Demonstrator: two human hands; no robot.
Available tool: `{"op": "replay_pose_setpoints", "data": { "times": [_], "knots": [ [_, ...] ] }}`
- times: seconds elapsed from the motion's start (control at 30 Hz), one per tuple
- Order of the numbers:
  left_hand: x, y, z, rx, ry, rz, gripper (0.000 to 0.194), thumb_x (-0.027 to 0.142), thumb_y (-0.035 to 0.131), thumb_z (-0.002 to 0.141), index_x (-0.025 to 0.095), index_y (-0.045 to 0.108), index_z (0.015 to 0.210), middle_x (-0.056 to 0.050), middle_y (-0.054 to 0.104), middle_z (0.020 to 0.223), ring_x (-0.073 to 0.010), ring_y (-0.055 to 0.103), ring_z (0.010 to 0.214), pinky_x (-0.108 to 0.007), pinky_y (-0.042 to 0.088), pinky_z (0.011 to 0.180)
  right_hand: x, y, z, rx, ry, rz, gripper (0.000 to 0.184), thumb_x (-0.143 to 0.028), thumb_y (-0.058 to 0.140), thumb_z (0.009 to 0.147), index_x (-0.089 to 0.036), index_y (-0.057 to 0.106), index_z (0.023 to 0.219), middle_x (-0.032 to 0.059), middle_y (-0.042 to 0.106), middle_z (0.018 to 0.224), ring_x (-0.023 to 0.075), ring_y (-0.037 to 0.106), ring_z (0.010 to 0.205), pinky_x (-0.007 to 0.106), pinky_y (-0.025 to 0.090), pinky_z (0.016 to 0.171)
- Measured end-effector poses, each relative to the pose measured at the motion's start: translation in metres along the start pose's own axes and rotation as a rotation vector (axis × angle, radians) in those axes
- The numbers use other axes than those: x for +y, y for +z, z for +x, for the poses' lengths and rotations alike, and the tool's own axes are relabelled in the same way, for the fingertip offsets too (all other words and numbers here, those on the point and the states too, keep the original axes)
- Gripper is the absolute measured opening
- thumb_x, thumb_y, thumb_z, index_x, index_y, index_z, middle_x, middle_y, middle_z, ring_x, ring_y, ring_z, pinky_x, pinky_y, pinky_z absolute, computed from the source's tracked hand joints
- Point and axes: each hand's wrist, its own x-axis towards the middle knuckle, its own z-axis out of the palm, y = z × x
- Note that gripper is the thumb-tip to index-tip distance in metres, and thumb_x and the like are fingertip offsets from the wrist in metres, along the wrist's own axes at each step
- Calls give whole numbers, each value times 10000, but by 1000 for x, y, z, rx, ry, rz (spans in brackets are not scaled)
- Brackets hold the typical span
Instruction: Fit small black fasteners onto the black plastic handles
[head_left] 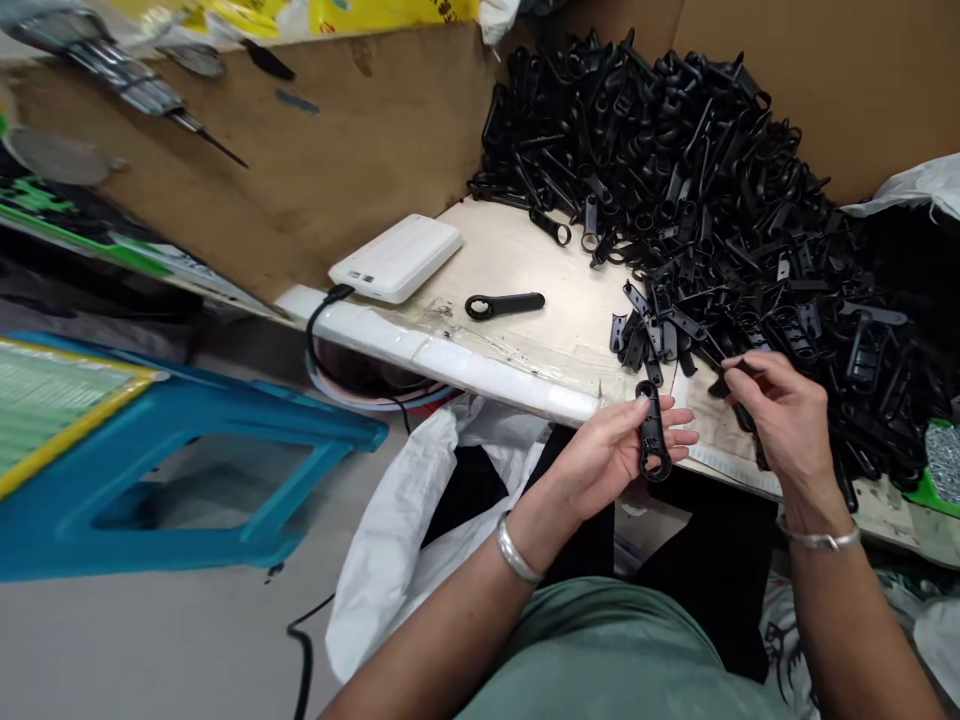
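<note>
In my left hand (611,450) I hold a black plastic handle part (652,440) with a ring at its end; the thumb presses it against the fingers. To its right, my right hand (787,410) is closed in a pinch over the table edge. A small dark piece (721,380) shows at its fingertips, too small to make out fully. Just beyond both hands lie several short black plastic pieces (645,325). A single black ring-ended handle (504,305) rests apart on the table, to the left.
A large heap of black plastic parts (645,140) covers the back and right of the table. A white power bank (397,258) with a black cable sits at the left. An electric screwdriver (135,80) hangs upper left. A blue stool (187,480) stands on the floor; a green tray (934,490) holds screws.
</note>
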Motion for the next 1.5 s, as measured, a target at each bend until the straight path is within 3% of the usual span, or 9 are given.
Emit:
{"op": "replay_pose_setpoints", "data": {
  "times": [0.1, 0.17, 0.37, 0.47, 0.7, 0.83, 0.97, 1.17, 1.5],
  "knots": [
    [-7, 1, 1, -4, 24, 48, 179, 104, 563, 873, 74, 617, 1041, -172, 695, 1084, -224, 705, 883, -413, 481, 935, 11, 5, -26, -8, 322, 252, 361, -396, 703, 751, -192, 657, 1045, 17, 665, 821, 148, 632, 593, 319, 549, 611],
    [-11, 1, 0, 7, 46, 79, 214, 78, 607, 833, 77, 614, 1048, -170, 694, 1095, -219, 702, 896, -390, 483, 927, 20, 9, -37, 8, 363, 225, 430, -420, 673, 761, -174, 619, 1110, 33, 676, 822, 172, 650, 615, 337, 553, 627],
    [-17, 1, -2, 84, 117, 117, 247, 150, 658, 826, 92, 626, 1065, -150, 704, 1072, -210, 698, 911, -355, 485, 918, 23, -1, -50, -61, 18, -714, 265, -359, 512, 915, -191, 714, 948, 100, 676, 1049, 194, 631, 766, 313, 474, 660],
    [-17, 2, -1, 109, 120, 88, 230, 244, 582, 901, 79, 635, 1052, -172, 701, 1077, -224, 699, 915, -368, 493, 906, 18, -6, -50, -140, -108, -880, 273, -280, 451, 955, -208, 715, 970, 94, 665, 1098, 210, 621, 845, 302, 462, 643],
    [-13, -1, 0, 126, 135, 18, 279, 274, 472, 958, 81, 642, 1064, -168, 704, 1087, -223, 695, 925, -369, 498, 908, 32, -16, -39, -365, -275, -614, 254, -258, 498, 937, -189, 695, 1081, 106, 715, 1044, 247, 641, 943, 400, 521, 831],
    [-15, -2, 1, 138, 201, 27, 265, 274, 502, 947, 96, 655, 1071, -154, 702, 1106, -224, 680, 970, -396, 464, 973, 11, -14, -44, -209, -154, -330, 222, -301, 579, 900, -210, 721, 1044, 84, 730, 1044, 234, 673, 954, 400, 533, 872],
    [-22, 3, 4, 106, 271, 38, 235, 277, 582, 906, 124, 689, 1050, -110, 712, 1075, -214, 643, 1055, -380, 409, 1047, -23, 14, -59, -31, -84, -106, 196, -274, 632, 866, -216, 727, 1027, 68, 736, 1022, 206, 686, 909, 358, 560, 816],
    [-30, 12, 4, 31, 348, 108, 300, 369, 629, 872, 166, 693, 1083, -76, 682, 1159, -229, 518, 1248, -341, 351, 1106, -32, 46, -65, 85, -111, -155, 199, -247, 583, 890, -214, 719, 1032, 87, 732, 1012, 228, 676, 961, 396, 561, 847],
    [-31, -2, 6, -24, 378, 478, 358, 368, 567, 910, 203, 633, 1221, -63, 643, 1238, -229, 559, 1176, -318, 403, 1038, -42, 27, -62, -15, -126, -235, 229, -189, 570, 872, -211, 712, 1050, 71, 734, 979, 205, 693, 871, 351, 572, 821]
  ]
}}
